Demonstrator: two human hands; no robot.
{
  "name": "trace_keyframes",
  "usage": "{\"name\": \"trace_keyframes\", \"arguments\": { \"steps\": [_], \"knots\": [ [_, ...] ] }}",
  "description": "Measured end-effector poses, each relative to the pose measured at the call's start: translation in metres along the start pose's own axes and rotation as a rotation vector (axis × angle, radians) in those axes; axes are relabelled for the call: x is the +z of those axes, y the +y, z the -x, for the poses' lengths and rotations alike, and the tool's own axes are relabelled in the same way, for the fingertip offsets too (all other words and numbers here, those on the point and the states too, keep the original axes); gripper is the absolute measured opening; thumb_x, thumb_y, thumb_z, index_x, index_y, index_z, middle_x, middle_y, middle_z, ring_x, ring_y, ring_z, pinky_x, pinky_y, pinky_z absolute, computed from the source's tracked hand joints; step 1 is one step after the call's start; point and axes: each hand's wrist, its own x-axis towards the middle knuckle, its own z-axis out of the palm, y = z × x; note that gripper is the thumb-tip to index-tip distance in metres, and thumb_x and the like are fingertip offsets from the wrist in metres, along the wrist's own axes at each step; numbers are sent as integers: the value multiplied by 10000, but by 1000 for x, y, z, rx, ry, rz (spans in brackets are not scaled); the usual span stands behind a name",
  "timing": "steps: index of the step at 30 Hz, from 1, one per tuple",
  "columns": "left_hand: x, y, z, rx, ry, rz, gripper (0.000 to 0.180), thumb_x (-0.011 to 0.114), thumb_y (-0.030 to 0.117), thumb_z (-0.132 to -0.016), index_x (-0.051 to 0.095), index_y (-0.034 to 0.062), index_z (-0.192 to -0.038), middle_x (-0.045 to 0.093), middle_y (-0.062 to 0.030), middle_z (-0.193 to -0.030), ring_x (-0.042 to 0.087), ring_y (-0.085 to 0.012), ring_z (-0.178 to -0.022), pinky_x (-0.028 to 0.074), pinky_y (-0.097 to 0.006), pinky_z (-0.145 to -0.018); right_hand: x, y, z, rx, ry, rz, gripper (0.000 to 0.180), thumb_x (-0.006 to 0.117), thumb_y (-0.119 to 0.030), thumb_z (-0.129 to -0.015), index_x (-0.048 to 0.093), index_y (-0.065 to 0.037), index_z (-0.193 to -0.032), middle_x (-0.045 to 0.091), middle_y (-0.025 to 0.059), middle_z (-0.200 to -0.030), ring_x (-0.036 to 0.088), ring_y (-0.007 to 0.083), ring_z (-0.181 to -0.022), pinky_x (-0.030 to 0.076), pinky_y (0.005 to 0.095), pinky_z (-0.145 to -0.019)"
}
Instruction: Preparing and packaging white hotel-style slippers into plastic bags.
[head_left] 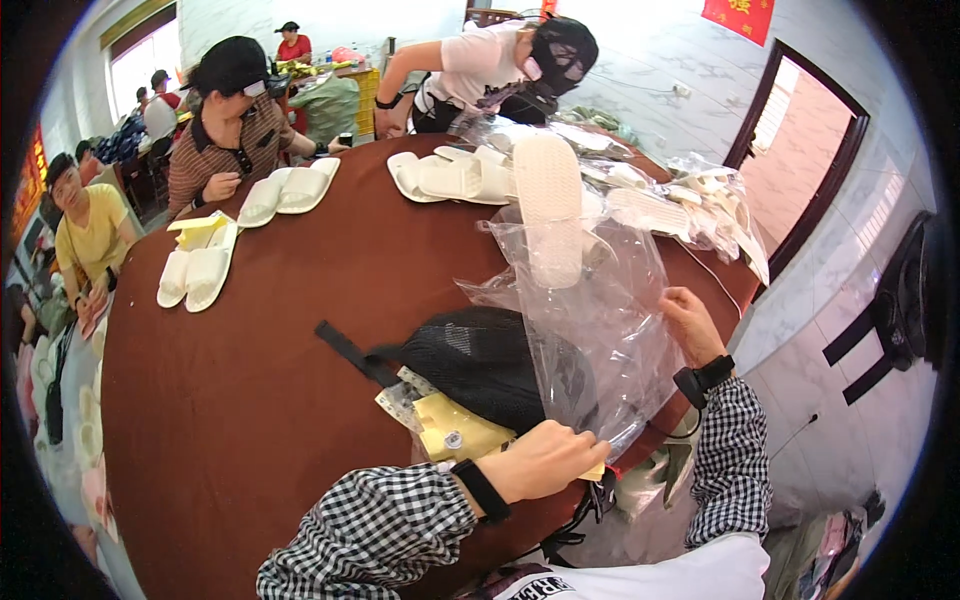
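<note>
A clear plastic bag [645,310] is stretched between my hands, over the near right part of the table. My right hand [692,325] pinches its right side, and my left hand [545,462] is closed on its near edge. At the bag's far end is a cream slipper [548,200], sole up; its lower part is behind or within the film, I cannot tell which. Below the bag lies a black mesh backpack [470,360]. Yellow paper [455,428] sits beside it, close to my left hand.
The round table has a brown cover [250,400]. More cream slippers [452,175] lie along its far side, with bagged slippers [690,205] at the far right. Two people [232,130] stand across it. A doorway [800,150] opens at the right.
</note>
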Motion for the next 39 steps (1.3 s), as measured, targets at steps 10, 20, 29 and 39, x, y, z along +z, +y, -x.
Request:
{"name": "trace_keyframes", "arguments": {
  "steps": [10, 20, 29, 39],
  "knots": [
    [2, -8, -33, -256, 160, -21, 235, 643, 94, -814, 529, 38, -1012, 615, -115, -878, 685, -319, -783, 534, -432, -607, 34, -57, 57, -703, -22, 889, 521, 692, -120, -840, 567, -63, -1343, 533, 168, -1367, 459, 350, -1308, 362, 431, -1107],
    [-16, -23, -36, -354, 326, -61, 209, 638, 115, -841, 547, 59, -1020, 586, -113, -913, 678, -315, -730, 540, -427, -605, 46, 41, 48, -508, -400, 770, 552, 590, -237, -968, 439, -78, -1475, 384, 224, -1502, 404, 390, -1366, 332, 440, -1138],
    [-18, -73, -48, -440, 233, -240, 179, 601, 37, -837, 518, 20, -994, 578, -148, -975, 695, -331, -769, 553, -426, -621, 71, 38, 51, -688, -411, 1023, 565, 633, -249, -934, 466, -192, -1470, 323, 214, -1538, 351, 394, -1396, 305, 501, -1133],
    [-43, -41, -23, -390, 452, -40, 198, 550, -42, -834, 516, 6, -1023, 557, -180, -1015, 634, -407, -816, 528, -469, -670, 81, 23, 52, -613, -416, 1102, 555, 644, -311, -915, 496, -208, -1440, 357, 220, -1509, 356, 419, -1368, 316, 535, -1119]
  ]
}}
